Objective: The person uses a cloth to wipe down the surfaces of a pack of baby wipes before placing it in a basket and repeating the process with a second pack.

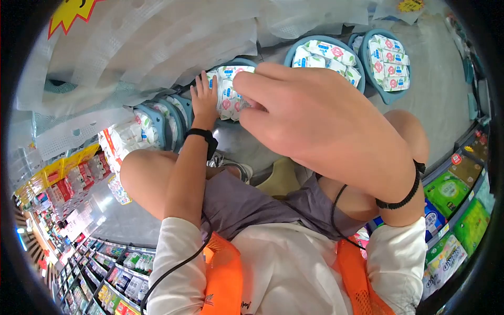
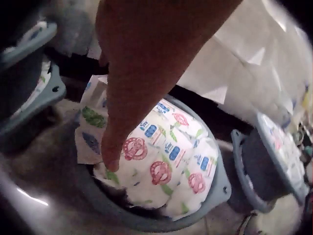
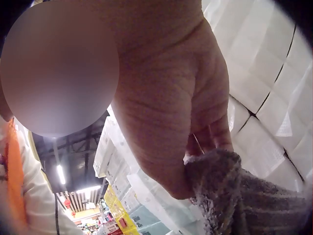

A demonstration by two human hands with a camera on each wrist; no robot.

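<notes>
In the head view, the left hand (image 1: 205,102) has its fingers spread and rests at the edge of white packs (image 1: 227,97) inside a blue-grey basin (image 1: 241,61). The right hand (image 1: 320,121) is raised above, its fingers curled. Two more filled basins (image 1: 362,55) stand on the floor (image 1: 436,89) to the right.

In the left wrist view, a fingertip of the left hand touches the packs near the basin's rim; the other fingers are mostly hidden.

In the right wrist view, the right hand's fingers pinch a grey, fuzzy cloth (image 3: 217,178) beside white-wrapped goods (image 3: 264,68).
</notes>
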